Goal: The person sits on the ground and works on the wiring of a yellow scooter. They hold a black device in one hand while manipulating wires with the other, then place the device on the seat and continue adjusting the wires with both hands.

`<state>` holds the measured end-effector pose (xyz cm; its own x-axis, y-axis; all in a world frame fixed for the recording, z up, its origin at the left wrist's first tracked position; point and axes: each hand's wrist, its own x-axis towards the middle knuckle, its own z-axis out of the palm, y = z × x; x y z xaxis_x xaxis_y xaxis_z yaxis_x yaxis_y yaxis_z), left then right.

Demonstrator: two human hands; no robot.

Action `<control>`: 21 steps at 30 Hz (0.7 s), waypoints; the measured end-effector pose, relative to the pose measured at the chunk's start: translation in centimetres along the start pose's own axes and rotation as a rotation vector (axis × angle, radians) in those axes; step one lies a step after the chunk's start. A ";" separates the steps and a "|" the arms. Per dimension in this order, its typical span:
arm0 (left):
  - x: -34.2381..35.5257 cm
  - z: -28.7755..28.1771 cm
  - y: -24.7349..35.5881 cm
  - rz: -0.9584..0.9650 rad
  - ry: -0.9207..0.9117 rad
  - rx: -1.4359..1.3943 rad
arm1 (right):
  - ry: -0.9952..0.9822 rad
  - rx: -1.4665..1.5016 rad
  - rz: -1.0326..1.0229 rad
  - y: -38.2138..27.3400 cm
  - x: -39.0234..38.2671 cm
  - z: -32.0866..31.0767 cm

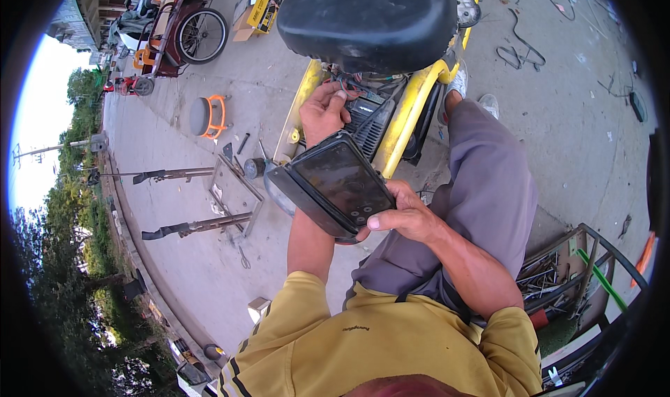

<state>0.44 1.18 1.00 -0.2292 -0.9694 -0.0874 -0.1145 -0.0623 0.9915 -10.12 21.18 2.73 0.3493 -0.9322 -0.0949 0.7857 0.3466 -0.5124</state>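
Observation:
My right hand [412, 219] grips a smartphone [345, 177] by its lower right corner, thumb along the edge. The phone sits in a dark flip case whose cover [306, 198] hangs open on the left; its screen is dark, with a few round icons. Beyond the phone, my left hand [323, 114] reaches into the open body of a yellow scooter [417, 102]. Its thumb and forefinger are pinched on thin wires [346, 87]. Beside these fingers lies a black finned box [368, 114]. Above the wires is the scooter's black seat [366, 23].
On the concrete to the left are an orange-legged stool [218, 116], loose hand tools [243, 143] and a metal frame with two long legs [241, 196]. A cargo tricycle [199, 37] and a yellow cardboard box [262, 11] stand farther off. At right, a metal rack [583, 254] holds loose tools.

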 end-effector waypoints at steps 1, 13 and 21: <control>0.0 0.0 0.0 -0.006 0.000 -0.004 | -0.001 -0.003 0.001 0.0 0.0 0.0; 0.6 -0.1 -1.0 -0.013 0.025 0.042 | 0.001 -0.010 -0.001 0.1 0.0 0.0; 0.7 0.2 -1.7 0.034 0.085 0.110 | 0.004 -0.007 0.005 0.2 0.0 -0.1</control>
<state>0.29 0.66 -0.81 -0.1527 -0.9874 -0.0411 -0.2150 -0.0074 0.9766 -10.03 21.26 2.55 0.3510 -0.9309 -0.1013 0.7801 0.3506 -0.5182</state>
